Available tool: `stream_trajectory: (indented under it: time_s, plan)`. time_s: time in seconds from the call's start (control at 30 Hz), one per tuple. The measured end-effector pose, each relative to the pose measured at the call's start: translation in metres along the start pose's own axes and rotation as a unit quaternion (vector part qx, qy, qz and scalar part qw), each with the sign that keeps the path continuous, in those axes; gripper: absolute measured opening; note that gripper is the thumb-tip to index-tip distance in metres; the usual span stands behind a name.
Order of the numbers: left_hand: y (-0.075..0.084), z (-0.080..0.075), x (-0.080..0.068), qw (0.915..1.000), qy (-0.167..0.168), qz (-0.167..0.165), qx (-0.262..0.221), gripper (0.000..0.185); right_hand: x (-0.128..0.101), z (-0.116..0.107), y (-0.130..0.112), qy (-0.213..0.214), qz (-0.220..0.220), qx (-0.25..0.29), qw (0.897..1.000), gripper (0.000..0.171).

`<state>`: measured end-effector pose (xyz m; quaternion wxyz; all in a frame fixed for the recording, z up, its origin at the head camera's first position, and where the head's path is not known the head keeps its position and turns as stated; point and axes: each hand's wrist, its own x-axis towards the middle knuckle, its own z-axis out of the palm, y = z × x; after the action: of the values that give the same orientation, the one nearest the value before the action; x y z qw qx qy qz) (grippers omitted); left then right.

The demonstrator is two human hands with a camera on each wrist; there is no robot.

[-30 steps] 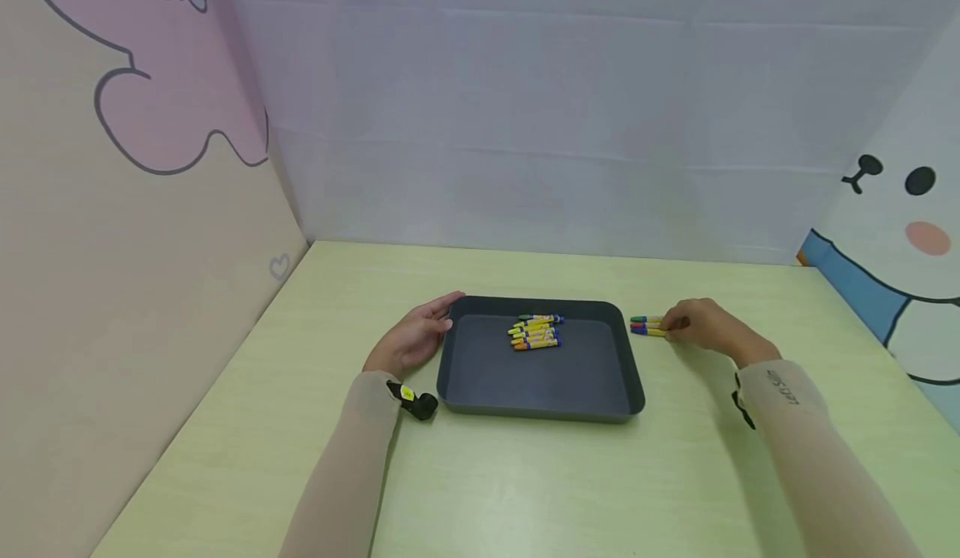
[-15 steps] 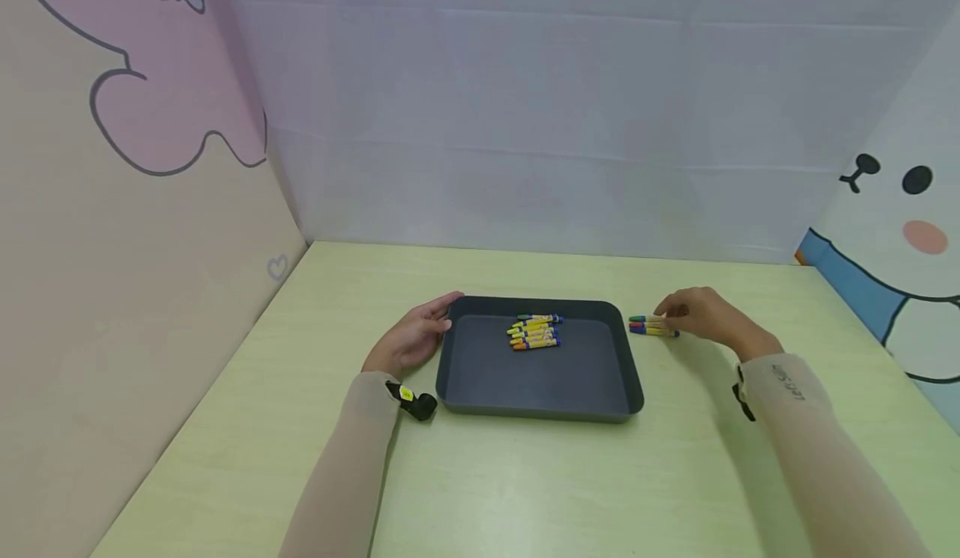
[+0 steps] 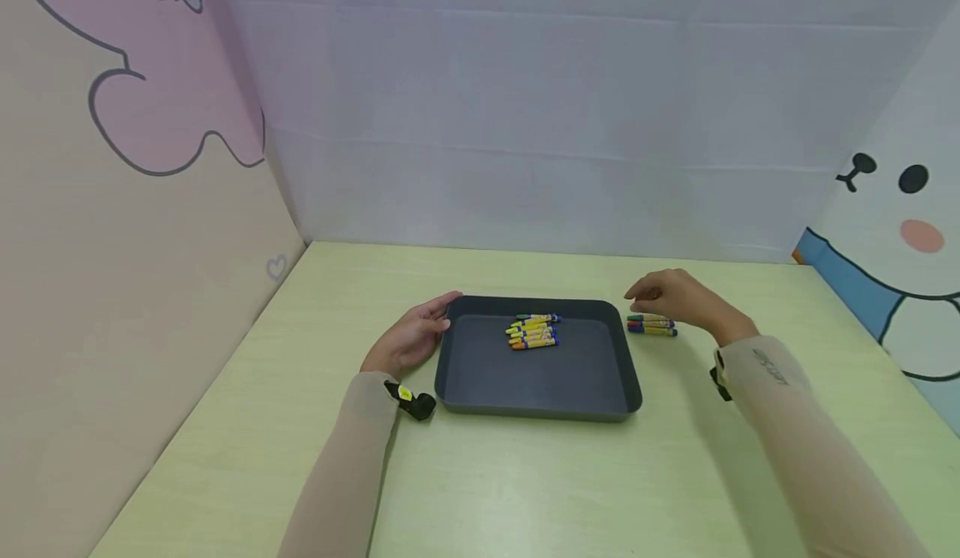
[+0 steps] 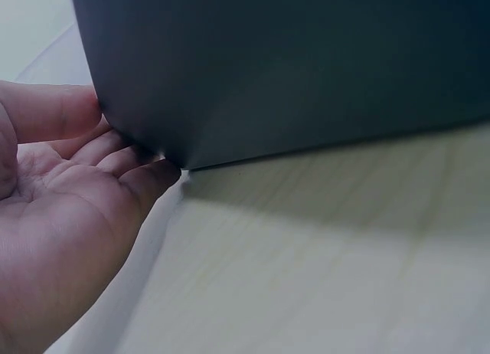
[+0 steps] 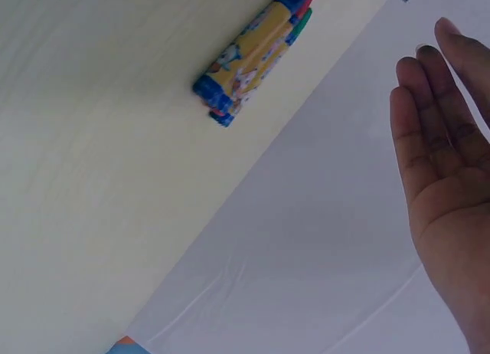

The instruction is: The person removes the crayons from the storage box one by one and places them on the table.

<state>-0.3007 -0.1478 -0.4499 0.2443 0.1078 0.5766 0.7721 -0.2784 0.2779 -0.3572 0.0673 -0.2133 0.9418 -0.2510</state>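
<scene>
A dark grey tray [image 3: 538, 383] rests on the table with several crayons [image 3: 534, 332] laid side by side in it, wrapped in yellow with green, yellow and orange tips. My left hand [image 3: 408, 341] holds the tray's left side near the back corner; in the left wrist view the thumb [image 4: 61, 113] is against its edge and the other fingertips reach its wall. Just right of the tray lie three crayons [image 3: 652, 325] in a row, tipped green, red and blue. Above and behind them hovers my right hand [image 3: 678, 298], fingers loosely bent, holding nothing.
The pale wooden table [image 3: 517, 491] meets a white back wall [image 3: 510, 125]. A beige and pink panel [image 3: 150, 291] stands at the left, and a panel with a cartoon bear [image 3: 918, 208] at the right. Black wrist cameras sit on both sleeves.
My right hand has let go of the crayons right of the tray and moved up and to the left, leaving all three in full sight. The left hand has stayed on the tray.
</scene>
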Motion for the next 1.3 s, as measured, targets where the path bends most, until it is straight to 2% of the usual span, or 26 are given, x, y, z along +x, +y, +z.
stream_trajectory:
  time_s: [0.23,0.63,0.93,1.3]
  plan:
    - [0.000,0.000,-0.001,1.0000,-0.004,0.000,0.001,0.063,0.015,0.002,-0.021,-0.016,-0.032,0.013,0.999,0.023]
    - [0.000,-0.001,0.000,1.0000,0.001,-0.005,-0.003,0.062,0.045,0.016,-0.050,-0.092,-0.029,0.040,0.995,0.027]
    - [-0.001,0.002,0.000,0.9998,-0.001,0.000,-0.017,0.063,0.061,0.034,-0.059,-0.136,-0.032,0.064,0.988,0.025]
    - [-0.001,0.001,0.003,0.9997,0.004,0.001,-0.022,0.064,0.071,0.048,-0.067,-0.157,-0.044,0.056,0.985,0.021]
